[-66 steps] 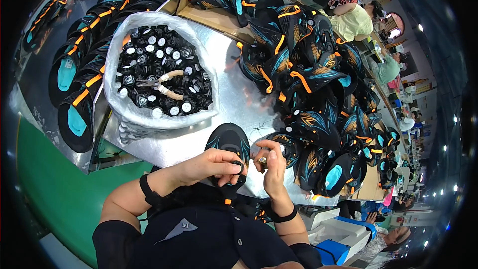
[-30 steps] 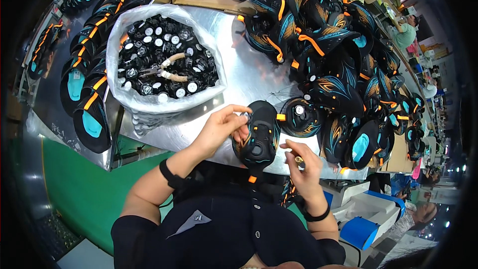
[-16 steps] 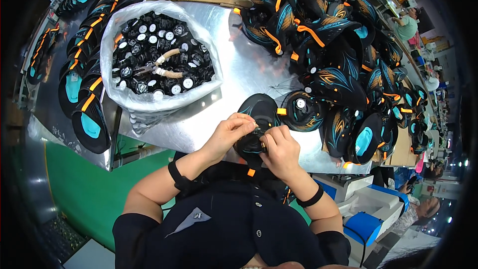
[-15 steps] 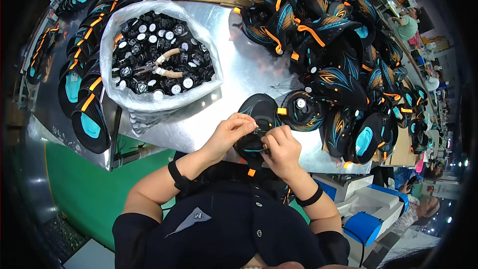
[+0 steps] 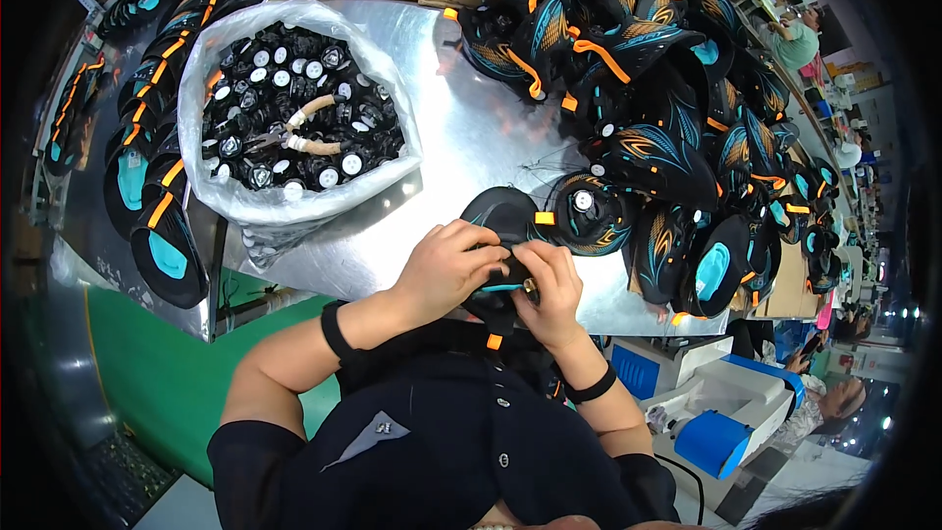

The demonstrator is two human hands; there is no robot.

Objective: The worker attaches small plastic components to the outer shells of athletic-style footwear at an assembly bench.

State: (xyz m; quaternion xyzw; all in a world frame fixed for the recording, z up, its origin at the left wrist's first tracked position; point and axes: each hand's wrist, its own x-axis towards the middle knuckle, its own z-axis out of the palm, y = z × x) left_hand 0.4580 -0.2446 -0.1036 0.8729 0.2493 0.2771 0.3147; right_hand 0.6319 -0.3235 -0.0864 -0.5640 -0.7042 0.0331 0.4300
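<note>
A black shoe upper [image 5: 498, 208] lies at the near edge of the metal table, its toe pointing away from me. Orange tabs show at its side and heel. My left hand [image 5: 449, 273] is closed, fingertips pinching at the middle opening of the upper. From the other side, my right hand [image 5: 551, 290] grips the upper with thumb and bent fingers, close to the left fingertips. A small brass-coloured piece shows at the right hand's fingers; I cannot make out what it is. My fingers hide the lacing area. Touching the upper's right side is another shoe [image 5: 586, 211] with a white-topped dial reel.
Left on the metal table [image 5: 442, 118] stands a plastic-lined container [image 5: 412, 152] of black reels with white discs, cutters [image 5: 312, 128] on top. Shoes [image 5: 667, 167] are heaped right; a row of shoes [image 5: 165, 250] runs along the left. A blue-and-white machine [image 5: 716, 442] stands lower right.
My hands have come closer together over the upper. The left fingertips have moved from a raised pinch down onto its opening. The whole view has shifted slightly.
</note>
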